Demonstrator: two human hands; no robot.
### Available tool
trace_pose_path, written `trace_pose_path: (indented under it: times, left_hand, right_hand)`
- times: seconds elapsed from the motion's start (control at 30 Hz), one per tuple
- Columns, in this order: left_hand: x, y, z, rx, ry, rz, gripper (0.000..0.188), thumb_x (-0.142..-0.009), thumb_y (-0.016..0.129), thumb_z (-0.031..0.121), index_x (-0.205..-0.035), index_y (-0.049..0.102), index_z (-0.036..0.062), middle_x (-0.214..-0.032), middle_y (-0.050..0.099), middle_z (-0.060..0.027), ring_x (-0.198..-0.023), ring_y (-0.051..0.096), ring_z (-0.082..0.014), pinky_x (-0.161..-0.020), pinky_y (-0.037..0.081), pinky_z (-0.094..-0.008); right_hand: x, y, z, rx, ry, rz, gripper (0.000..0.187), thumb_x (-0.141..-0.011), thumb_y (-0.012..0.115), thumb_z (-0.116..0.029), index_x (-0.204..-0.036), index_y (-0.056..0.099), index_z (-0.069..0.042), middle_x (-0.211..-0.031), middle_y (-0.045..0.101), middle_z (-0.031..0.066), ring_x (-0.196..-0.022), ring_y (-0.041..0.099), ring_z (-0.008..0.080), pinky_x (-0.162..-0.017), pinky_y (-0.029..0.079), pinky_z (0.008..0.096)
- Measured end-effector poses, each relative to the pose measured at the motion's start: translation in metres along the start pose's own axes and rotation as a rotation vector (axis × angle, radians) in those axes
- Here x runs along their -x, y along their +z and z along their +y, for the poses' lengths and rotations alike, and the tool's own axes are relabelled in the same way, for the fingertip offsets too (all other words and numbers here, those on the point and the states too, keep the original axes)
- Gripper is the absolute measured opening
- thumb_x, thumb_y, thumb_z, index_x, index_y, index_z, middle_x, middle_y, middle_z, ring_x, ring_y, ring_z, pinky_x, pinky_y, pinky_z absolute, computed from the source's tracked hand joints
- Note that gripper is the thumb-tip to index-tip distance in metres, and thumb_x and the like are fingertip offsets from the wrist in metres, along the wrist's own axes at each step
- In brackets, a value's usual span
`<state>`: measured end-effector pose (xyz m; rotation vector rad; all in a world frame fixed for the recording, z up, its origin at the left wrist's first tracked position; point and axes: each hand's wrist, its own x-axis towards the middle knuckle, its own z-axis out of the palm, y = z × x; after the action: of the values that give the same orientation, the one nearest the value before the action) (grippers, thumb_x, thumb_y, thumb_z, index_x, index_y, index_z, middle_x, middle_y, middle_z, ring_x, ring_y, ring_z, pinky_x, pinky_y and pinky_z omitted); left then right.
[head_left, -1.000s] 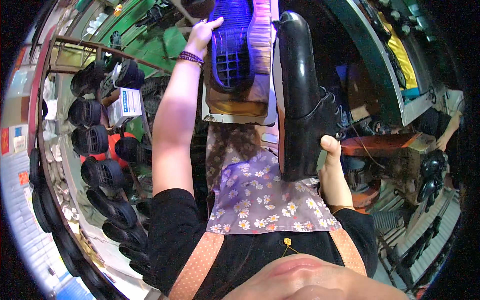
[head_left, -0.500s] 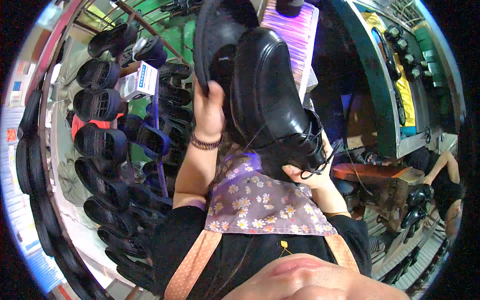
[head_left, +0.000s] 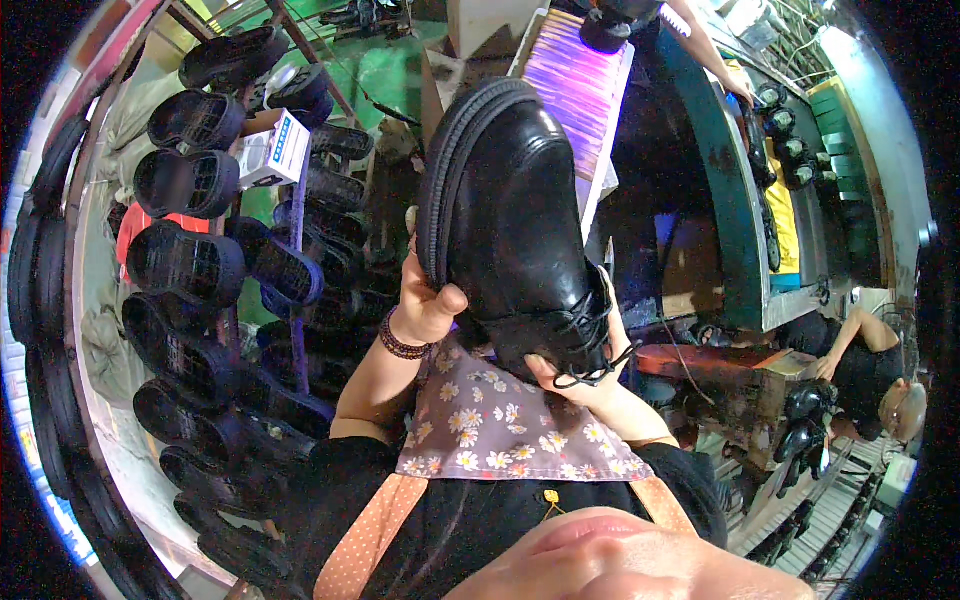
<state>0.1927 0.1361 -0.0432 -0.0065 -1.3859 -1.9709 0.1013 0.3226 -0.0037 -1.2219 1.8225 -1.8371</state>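
Note:
In front of my chest I hold a glossy black lace-up shoe [head_left: 515,230], its toe pointing away from me. A thick black ribbed sole [head_left: 436,200] lies against the shoe's left and toe edge. My left hand [head_left: 428,305] is closed around the sole and shoe from the left, thumb toward me, other fingers mostly hidden behind. At the ankle end my right hand [head_left: 585,378] grips the shoe, thumb by the opening, next to the loose black laces [head_left: 590,330]. Whether the sole sits tight all round cannot be seen.
To the left stands a rack with several black soles [head_left: 188,275] and a small white-and-blue box [head_left: 275,152]. A purple-lit striped surface [head_left: 575,90] lies ahead. A co-worker's hand [head_left: 738,85] reaches over the bench at right; another person [head_left: 870,350] works farther right, beside an orange-topped stand [head_left: 700,357].
The sole, apart from the shoe at its left before, now lies along the shoe's edge. Both hands have come closer together and nearer to me. A co-worker's arm has appeared at the upper right.

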Motion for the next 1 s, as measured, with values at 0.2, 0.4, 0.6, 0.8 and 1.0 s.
trace_pose_path:
  times: [0.2,0.4,0.6,0.8,1.0]
  left_hand:
    - [-0.023,0.025,0.024,0.188,-0.062,0.042,0.097,-0.063,0.089,0.019,-0.139,0.03,0.002,-0.133,0.049,-0.0127,-0.12,0.05,-0.0225,-0.104,0.039,-0.038]
    - [-0.015,0.016,0.015,0.004,-0.179,0.164,0.074,-0.07,0.08,0.004,-0.131,0.039,0.0021,-0.127,0.053,-0.0118,-0.114,0.055,-0.0219,-0.098,0.044,-0.0361]
    - [0.018,0.001,-0.004,0.159,-0.432,-0.018,0.086,-0.062,0.081,0.006,-0.137,0.038,0.0028,-0.128,0.053,-0.0115,-0.117,0.053,-0.0254,-0.103,0.04,-0.0395]
    - [0.015,0.033,-0.009,0.138,-0.536,-0.173,0.083,-0.061,0.084,0.005,-0.132,0.041,0.0022,-0.127,0.053,-0.0113,-0.117,0.052,-0.0237,-0.103,0.04,-0.0388]
    - [0.006,0.045,-0.015,-0.006,-0.558,-0.327,0.094,-0.062,0.089,0.015,-0.136,0.034,-0.0005,-0.13,0.051,-0.0109,-0.122,0.047,-0.021,-0.108,0.033,-0.037]
  right_hand:
    - [0.013,0.016,0.013,0.049,0.02,0.085,0.097,-0.067,0.077,-0.005,-0.143,0.017,0.005,-0.125,0.053,0.0211,-0.116,0.055,0.0266,-0.1,0.043,0.0355]
    - [0.015,0.007,0.025,0.35,-0.095,0.02,0.101,-0.064,0.08,-0.049,-0.14,0.035,0.001,-0.114,0.06,0.0275,-0.082,0.066,0.0336,-0.07,0.053,0.0387]
    - [-0.021,-0.061,0.021,0.423,-0.367,-0.103,0.085,-0.059,0.082,-0.056,-0.12,0.058,-0.003,-0.119,0.061,0.0218,-0.109,0.061,0.0351,-0.095,0.047,0.0401]
    - [-0.068,-0.076,-0.013,0.018,0.073,-0.305,0.091,-0.055,0.093,-0.025,-0.127,0.046,0.002,-0.121,0.056,0.0113,-0.115,0.053,0.0199,-0.1,0.04,0.0341]
    - [-0.047,-0.084,-0.013,-0.035,0.196,-0.161,0.072,-0.057,0.087,-0.012,-0.118,0.05,0.0,-0.107,0.06,0.0069,-0.103,0.058,0.0157,-0.094,0.043,0.0308]
